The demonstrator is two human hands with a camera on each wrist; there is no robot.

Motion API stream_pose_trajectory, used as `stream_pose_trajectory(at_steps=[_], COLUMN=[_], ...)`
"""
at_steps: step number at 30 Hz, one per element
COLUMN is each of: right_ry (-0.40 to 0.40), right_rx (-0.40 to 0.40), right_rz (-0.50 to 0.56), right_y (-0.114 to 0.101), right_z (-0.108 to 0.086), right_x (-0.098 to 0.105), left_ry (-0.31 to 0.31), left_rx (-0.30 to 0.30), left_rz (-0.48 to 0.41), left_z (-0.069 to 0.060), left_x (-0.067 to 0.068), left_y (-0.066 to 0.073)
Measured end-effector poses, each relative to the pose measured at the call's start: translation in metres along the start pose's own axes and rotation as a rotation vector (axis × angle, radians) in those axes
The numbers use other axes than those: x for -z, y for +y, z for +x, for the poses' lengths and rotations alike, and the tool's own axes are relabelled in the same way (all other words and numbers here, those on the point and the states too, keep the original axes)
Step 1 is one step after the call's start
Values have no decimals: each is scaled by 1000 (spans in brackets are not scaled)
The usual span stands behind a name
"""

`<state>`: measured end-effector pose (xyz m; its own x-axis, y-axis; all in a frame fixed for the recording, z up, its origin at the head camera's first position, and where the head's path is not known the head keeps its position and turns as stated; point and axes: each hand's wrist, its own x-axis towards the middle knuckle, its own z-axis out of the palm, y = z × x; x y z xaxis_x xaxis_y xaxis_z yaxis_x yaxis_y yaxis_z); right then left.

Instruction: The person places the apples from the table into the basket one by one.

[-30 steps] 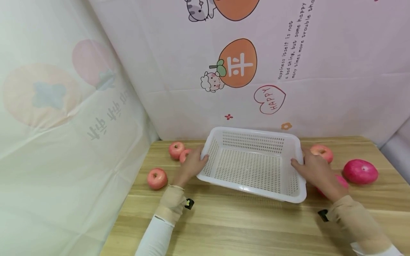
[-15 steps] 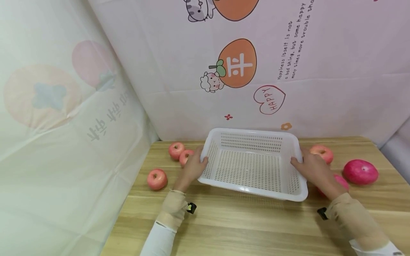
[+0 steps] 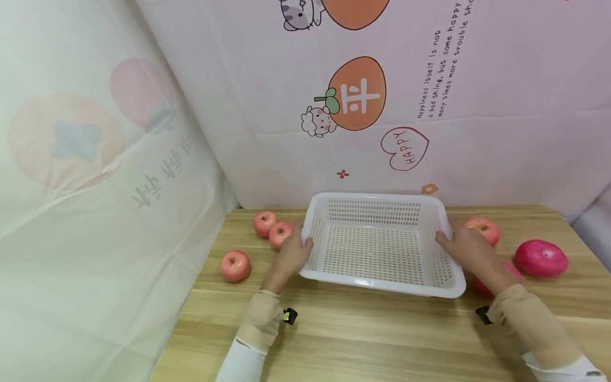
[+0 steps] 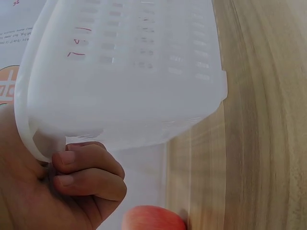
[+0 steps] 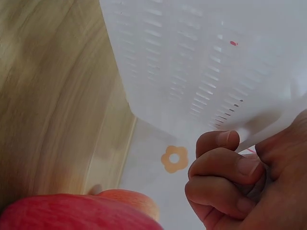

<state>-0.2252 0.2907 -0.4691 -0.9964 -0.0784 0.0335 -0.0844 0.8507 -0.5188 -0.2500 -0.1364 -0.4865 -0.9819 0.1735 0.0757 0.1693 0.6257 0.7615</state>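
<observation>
Printed cloth (image 3: 267,106) hangs behind a wooden table (image 3: 363,339). Head view: the left hand (image 3: 292,254) and right hand (image 3: 470,252) grip opposite ends of a white basket (image 3: 372,254) over the table's far part, three apples (image 3: 236,265) to its left, another apple (image 3: 487,232) and two pink fruits (image 3: 541,258) to its right. Left wrist view: curled fingers (image 4: 91,177) clasp the rim. Right wrist view: fingers likewise clasp it, near a pink fruit.

A white, rectangular plastic basket (image 3: 374,255) with rounded corners, a smooth rim and slotted walls and floor is at four o'clock from the head view's centre, open top facing up, long sides running nine to three. The left hand (image 3: 292,255) grips its rim at nine o'clock, the right hand (image 3: 472,254) at three.
</observation>
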Motion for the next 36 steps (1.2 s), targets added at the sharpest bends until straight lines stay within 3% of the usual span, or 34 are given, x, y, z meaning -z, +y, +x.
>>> stream_pose_trajectory(at_steps=[8,21,36], right_ry=[-29,-57,-125], right_rx=[-14,0,-11], right_rz=[-55,-77,-87], right_y=[4,4,-1], right_z=[3,11,11], right_x=[1,3,10], left_ry=[-1,14,20], left_rx=[5,20,-3], left_rz=[-44,-31,-20], left_z=[-7,-12,-14], left_x=[-3,-4,-3], left_y=[3,-1,3])
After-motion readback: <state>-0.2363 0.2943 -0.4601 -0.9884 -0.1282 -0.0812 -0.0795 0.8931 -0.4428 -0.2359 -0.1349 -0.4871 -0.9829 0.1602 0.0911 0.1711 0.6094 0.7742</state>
